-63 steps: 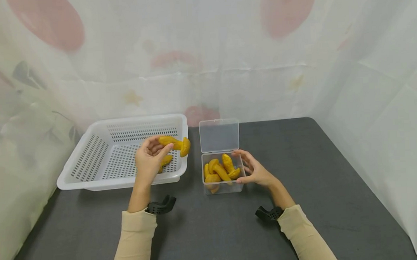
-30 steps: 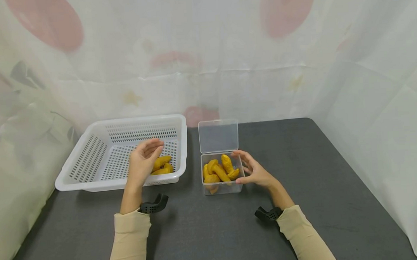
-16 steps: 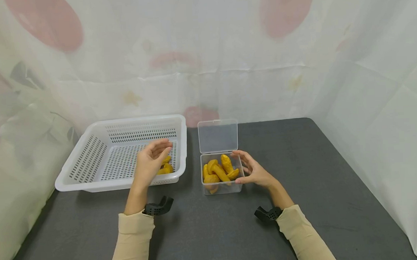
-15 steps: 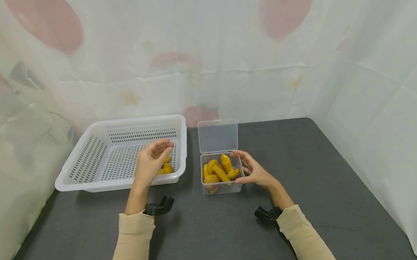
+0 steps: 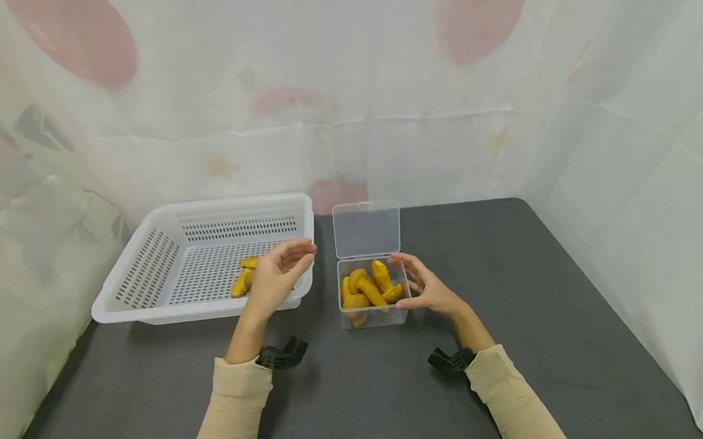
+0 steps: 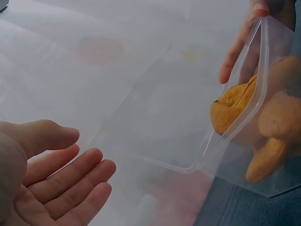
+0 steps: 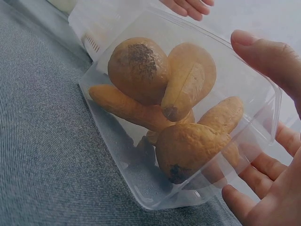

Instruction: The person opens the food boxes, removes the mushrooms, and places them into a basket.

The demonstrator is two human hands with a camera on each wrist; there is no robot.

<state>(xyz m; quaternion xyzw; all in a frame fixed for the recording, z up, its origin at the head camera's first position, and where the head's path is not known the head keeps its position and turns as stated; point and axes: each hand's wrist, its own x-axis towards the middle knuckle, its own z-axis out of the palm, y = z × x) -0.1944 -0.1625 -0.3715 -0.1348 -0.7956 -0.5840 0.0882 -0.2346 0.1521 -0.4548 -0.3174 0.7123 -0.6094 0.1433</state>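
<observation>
My left hand [image 5: 280, 272] hovers over the right end of a white slotted basket [image 5: 149, 313], its fingers loosely extended and holding nothing. Yellow-brown mushrooms [image 5: 243, 281] lie in the basket to the left of that hand, which partly covers the basket's right part. In the left wrist view the palm and fingers [image 6: 77, 188] are bare. A clear plastic box [image 5: 385, 317] with its lid [image 5: 366, 228] raised stands to the right of the basket. Several mushrooms [image 7: 138, 70] fill it. My right hand [image 5: 428, 288] grips the box's right side, thumb at the front corner and fingers at the back.
Both containers stand on a dark grey table [image 5: 359, 389]. A pale printed curtain [image 5: 419, 144] hangs just behind them, with more sheeting at the left and right. Black wrist mounts [image 5: 283, 353] stick out from both wrists.
My left hand held a mushroom two seconds ago and let it go into the basket. Since then the empty hand has moved right, to the basket's right rim. The right hand stays put.
</observation>
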